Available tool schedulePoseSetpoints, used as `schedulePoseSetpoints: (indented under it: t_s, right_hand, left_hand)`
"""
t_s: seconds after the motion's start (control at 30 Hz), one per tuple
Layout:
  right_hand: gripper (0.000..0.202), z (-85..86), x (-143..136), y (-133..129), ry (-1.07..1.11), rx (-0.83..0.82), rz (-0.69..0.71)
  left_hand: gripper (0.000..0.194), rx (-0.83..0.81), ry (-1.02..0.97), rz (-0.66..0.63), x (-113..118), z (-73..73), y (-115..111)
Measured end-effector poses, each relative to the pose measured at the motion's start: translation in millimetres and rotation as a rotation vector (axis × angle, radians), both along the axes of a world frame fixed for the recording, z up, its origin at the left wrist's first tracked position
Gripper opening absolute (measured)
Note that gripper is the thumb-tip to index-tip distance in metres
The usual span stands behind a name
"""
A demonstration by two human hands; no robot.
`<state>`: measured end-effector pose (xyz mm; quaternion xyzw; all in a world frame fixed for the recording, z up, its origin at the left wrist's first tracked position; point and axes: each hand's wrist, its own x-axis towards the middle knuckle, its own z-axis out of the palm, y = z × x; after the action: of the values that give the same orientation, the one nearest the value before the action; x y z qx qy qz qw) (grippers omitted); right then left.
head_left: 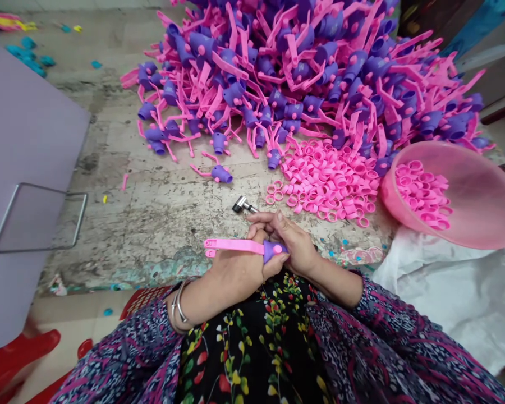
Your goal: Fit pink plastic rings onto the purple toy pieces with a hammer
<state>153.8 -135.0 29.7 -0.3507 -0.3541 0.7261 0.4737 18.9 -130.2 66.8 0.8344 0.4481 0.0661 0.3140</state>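
Observation:
My left hand (239,275) is closed round a plastic piece with a purple cup (271,251) and long pink arms (233,245) pointing left. The thumb lies along the cup. My right hand (297,244) is closed against the cup's right end, its fingers curled near the left hand's. Whatever sits inside its grip is hidden. Just beyond the fingers is a small hammer (240,204) with a black and chrome head. Its handle runs behind my right hand, and I cannot tell whether the hand touches it.
A big heap of purple and pink pieces (286,67) covers the back of the worn table. Nearer lies a pile of pink rings (332,177). More rings sit in a pink bowl (480,196) at right, above a white sheet (441,297). A lilac panel with a wire handle (79,221) stands left.

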Motion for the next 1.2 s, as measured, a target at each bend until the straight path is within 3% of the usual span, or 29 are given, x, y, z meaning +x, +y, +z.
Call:
schedulePoseSetpoints:
  t_s: [0.2,0.37,0.57,0.73,0.9,1.03,1.2]
  right_hand:
    - [0.043,-4.3,-1.9,-3.8,-0.048,-0.054,-0.096]
    - [0.052,3.0,-3.8,3.9,-0.052,-0.14,-0.13]
    - [0.051,1.1,11.9,11.2,-0.086,-0.139,-0.208]
    - [0.036,-16.0,43.0,-3.1,-0.604,0.099,-0.344]
    - [0.024,-36.7,65.6,-24.8,-1.167,0.458,-0.313]
    - [0.029,-56.6,73.3,-36.8,-1.387,0.551,-0.252]
    - [0.028,-72.7,76.1,-39.6,-1.454,0.577,-0.187]
  left_hand:
    - [0.044,-0.039,0.027,-0.011,-2.4,-13.6,4.6]
    - [0.044,-0.129,-0.262,0.038,-6.8,-31.1,8.1]
    - [0.059,-0.578,-0.581,0.33,-8.9,-45.8,5.4]
    - [0.065,-0.769,-0.702,0.482,-13.7,-50.4,5.5]
    - [0.069,-0.83,-0.787,0.5,-12.3,-46.9,5.8]
    - [0.07,-0.856,-0.858,0.467,-9.6,-46.1,4.5]
    - [0.067,-0.801,-0.882,0.434,-9.1,-46.4,1.5]
